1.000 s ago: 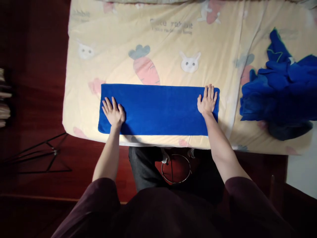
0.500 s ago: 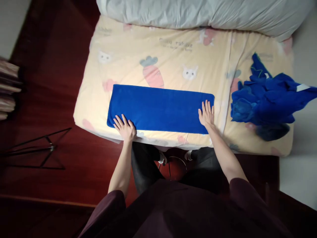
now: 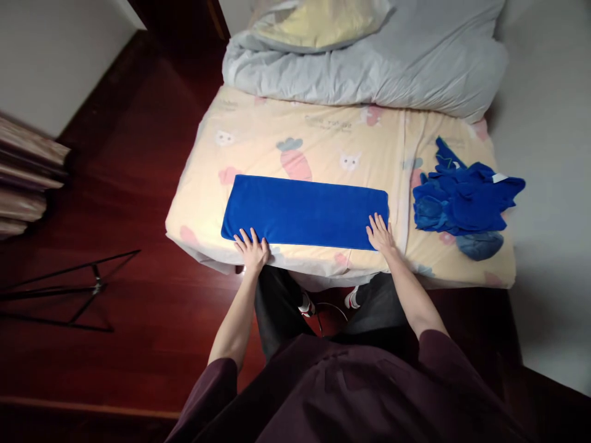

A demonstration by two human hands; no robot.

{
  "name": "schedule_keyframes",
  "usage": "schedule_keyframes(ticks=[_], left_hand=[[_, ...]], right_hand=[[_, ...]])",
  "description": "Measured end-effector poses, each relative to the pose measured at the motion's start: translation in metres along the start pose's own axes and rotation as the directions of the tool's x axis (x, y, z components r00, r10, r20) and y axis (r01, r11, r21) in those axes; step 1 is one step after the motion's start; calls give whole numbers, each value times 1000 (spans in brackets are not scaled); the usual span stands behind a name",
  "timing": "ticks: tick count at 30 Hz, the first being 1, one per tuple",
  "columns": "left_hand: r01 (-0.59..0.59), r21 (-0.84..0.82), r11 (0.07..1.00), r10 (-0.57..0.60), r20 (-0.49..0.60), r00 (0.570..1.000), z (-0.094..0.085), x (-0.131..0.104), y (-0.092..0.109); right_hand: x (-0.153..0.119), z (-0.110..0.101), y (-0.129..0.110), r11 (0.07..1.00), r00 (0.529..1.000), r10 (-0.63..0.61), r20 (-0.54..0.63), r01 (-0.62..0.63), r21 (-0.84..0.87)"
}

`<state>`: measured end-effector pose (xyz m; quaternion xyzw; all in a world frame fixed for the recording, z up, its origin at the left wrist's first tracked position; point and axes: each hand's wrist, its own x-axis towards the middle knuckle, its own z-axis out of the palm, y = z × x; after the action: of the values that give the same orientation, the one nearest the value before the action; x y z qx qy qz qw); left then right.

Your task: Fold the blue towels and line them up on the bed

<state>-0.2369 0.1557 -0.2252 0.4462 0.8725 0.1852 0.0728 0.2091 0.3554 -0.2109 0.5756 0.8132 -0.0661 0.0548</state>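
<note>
A blue towel (image 3: 305,212) lies flat in a long strip across the bed, its long sides running left to right. My left hand (image 3: 252,249) rests with spread fingers at the towel's near left edge, the fingertips on the cloth. On the near right corner lies my right hand (image 3: 380,234), palm down and fingers apart. Neither hand grips anything. To the right, a crumpled heap of blue cloths (image 3: 466,197) sits on the bed, with a white tag showing.
The bed (image 3: 203,178) has a cream sheet printed with carrots and rabbits. A grey quilt (image 3: 369,80) is bunched at the back, a yellowish pillow (image 3: 323,24) on top. Black tripod legs (image 3: 92,289) stand on the red floor at left, near striped curtains (image 3: 28,178).
The camera view has tilted up and back, showing more of the quilt and the pillow. Both hands have slid slightly toward the near edge of the towel, which stays flat.
</note>
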Motion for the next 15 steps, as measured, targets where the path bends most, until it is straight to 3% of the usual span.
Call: schedule_keyframes(ticks=[3, 6, 10, 13, 15], left_hand=[[-35, 2, 999, 35, 34, 999, -8, -7, -3], [-45, -25, 999, 46, 40, 998, -13, -21, -7], [-78, -225, 971, 95, 67, 993, -15, -54, -3], [-78, -497, 864, 184, 169, 968, -10, -82, 12], [52, -678, 733, 184, 272, 945, -2, -94, 29]], right_hand=[[-1, -1, -11, 997, 997, 75, 23, -75, -12], [-24, -2, -21, 995, 995, 96, 12, -95, -39], [-56, -17, -28, 989, 995, 102, 19, -99, -112], [-58, -43, -38, 976, 975, 155, 159, -127, -175], [-45, -65, -51, 971, 927, 191, 323, -130, -201]])
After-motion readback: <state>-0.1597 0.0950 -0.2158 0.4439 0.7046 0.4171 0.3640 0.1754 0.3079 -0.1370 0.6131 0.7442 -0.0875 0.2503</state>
